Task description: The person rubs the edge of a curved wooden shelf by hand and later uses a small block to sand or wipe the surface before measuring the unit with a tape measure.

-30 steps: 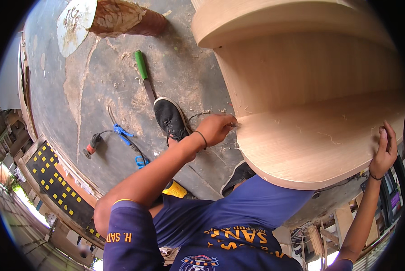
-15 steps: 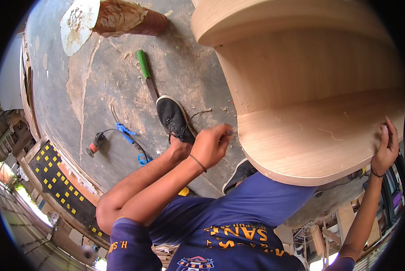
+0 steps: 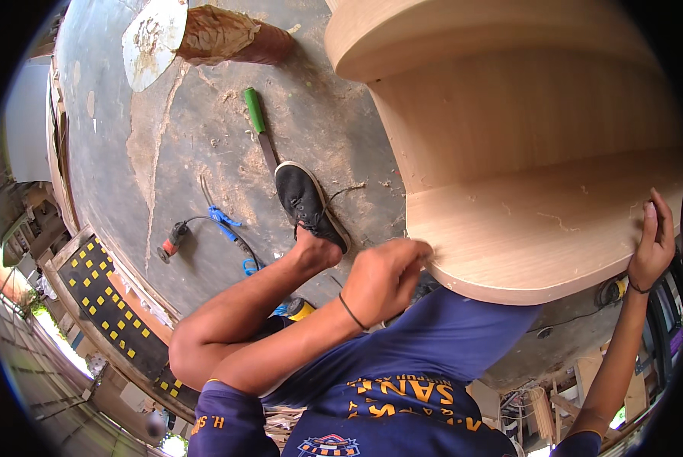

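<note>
A light wood-grain furniture piece [image 3: 509, 228] with a rounded shelf end lies close in front of me, partly over my lap. At the left part of its curved edge is my left hand [image 3: 387, 278], closed, fingertips pinched at the rim. Whatever is between those fingertips, if anything, is too small and blurred to make out. My right hand [image 3: 650, 244] rests at the shelf's right side with its fingers stretched out and apart. Thin curled shavings [image 3: 558, 222] lie on the shelf surface.
Under my black shoe [image 3: 305, 202] lies a flat blade with a green handle [image 3: 255, 110]. Left of it are a small red-and-black power tool [image 3: 175, 238] and a blue air blow gun [image 3: 223, 217]. A log-like stump [image 3: 235, 36] stands at the far left; sawdust covers the grey floor.
My left hand has moved right and nearer to me, along the curved edge of the shelf. The right hand stays almost in place. The view has shifted slightly.
</note>
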The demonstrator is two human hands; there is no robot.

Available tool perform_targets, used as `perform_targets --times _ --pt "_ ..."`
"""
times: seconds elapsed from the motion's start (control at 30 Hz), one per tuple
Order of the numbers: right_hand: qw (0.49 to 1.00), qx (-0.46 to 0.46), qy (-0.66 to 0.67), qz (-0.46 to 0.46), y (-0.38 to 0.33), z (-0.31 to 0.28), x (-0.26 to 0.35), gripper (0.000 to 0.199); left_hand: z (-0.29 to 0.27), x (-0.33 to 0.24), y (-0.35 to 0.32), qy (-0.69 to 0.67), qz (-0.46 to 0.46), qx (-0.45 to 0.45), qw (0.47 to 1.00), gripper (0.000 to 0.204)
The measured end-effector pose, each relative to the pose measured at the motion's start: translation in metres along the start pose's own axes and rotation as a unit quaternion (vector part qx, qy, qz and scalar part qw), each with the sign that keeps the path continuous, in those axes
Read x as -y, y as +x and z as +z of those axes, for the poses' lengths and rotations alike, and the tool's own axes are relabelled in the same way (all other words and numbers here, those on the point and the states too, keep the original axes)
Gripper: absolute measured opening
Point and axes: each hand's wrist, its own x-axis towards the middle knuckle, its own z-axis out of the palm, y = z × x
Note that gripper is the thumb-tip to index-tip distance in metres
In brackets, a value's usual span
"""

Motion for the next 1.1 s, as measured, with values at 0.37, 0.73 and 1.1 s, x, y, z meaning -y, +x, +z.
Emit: perform_targets --times 0.37,0.73,1.1 --pt "0.999 -0.017 0.04 -0.021 0.003 0.005 0.002 0.024 0.019 0.055 0.012 0.075 -0.014 0.0 0.997 0.017" --pt "0.997 -0.031 0.066 -0.026 -0.001 0.006 0.003 0.025 0.004 0.006 -0.01 0.042 -0.08 -0.033 0.995 0.017" --pt "0.997 -0.037 0.057 -0.037 0.0 0.009 0.009 0.024 0.029 0.061 0.011 0.07 -0.042 -0.029 0.996 0.016"
